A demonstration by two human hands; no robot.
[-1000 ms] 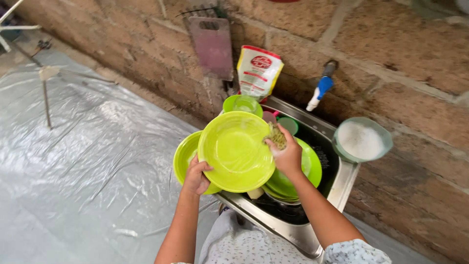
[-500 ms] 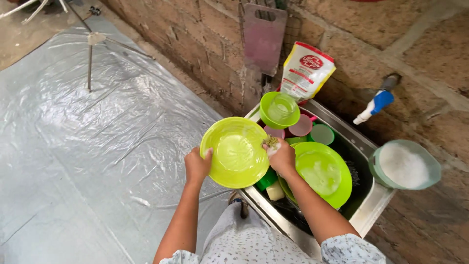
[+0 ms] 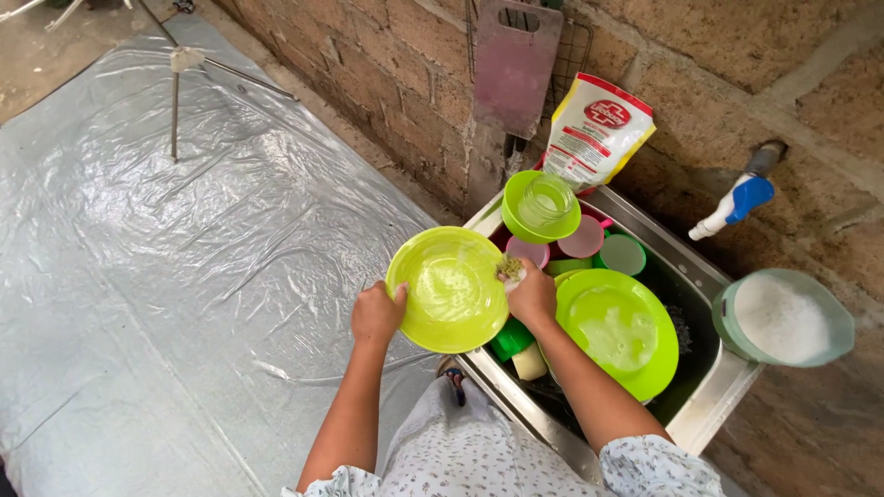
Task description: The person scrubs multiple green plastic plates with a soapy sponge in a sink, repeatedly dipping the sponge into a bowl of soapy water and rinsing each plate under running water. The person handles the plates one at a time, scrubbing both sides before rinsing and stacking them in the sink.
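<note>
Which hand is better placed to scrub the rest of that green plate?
The right hand: it already presses the scrubber against the plate, while the left hand grips the plate's rim, likely steadying it.

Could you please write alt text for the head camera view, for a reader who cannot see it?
Seen from above, a person's left hand holds a lime-green plate by its rim while the right hand presses a scrubber to it. It is held beside a steel sink full of green dishes, against a brick wall.
</note>
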